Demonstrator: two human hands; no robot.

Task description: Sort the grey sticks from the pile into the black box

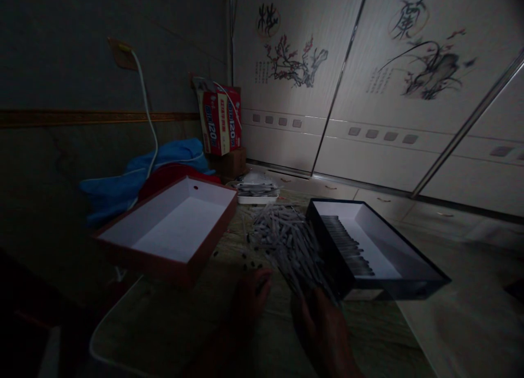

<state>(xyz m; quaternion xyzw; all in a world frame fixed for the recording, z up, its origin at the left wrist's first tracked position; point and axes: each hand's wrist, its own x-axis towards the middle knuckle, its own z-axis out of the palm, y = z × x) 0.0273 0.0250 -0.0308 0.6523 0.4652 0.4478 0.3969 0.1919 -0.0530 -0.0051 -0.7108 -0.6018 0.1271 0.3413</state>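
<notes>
Sorting seems underway: the right hand (327, 329) grips a fanned bundle of grey sticks (286, 247) beside the black box (409, 282); the left hand (251, 296) rests open on the surface (172, 323). Next likely needs aligning sticks into the box.

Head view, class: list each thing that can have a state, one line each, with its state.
Red box: open, empty.
Black box: open, a row of sticks inside.
Pile of sticks: loose, between the boxes.
Left hand: beside the pile, grip unclear.
Right hand: holding sticks.
</notes>
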